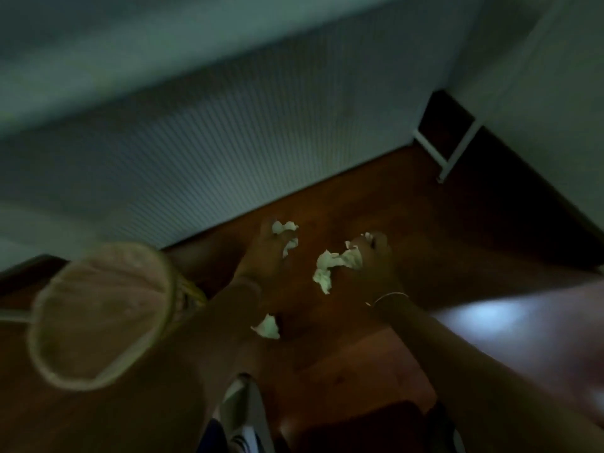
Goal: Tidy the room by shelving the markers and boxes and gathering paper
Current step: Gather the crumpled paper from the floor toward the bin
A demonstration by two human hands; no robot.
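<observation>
Crumpled paper scraps (338, 261): white, pale greenish in the dim light. Floor (376, 204): reddish-brown wood. Bed side panel (209, 158): grey-blue, fine ribbed stripes. Basket (98, 315): beige-pink lining, tan woven rim. Shoe (242, 410): white with dark stripes. Bracelet (390, 296): thin, pale. Furniture leg (457, 152): white.

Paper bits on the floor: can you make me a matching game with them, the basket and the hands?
Things:
1. right hand
2. left hand
3. loose paper scrap
4. basket

Places or states:
A. lying alone on the wooden floor, nearest the camera
B. holding the biggest crumpled paper
C. far left, round rim facing the camera
D. gripping small paper bits

Pairs: 1-B, 2-D, 3-A, 4-C
</observation>
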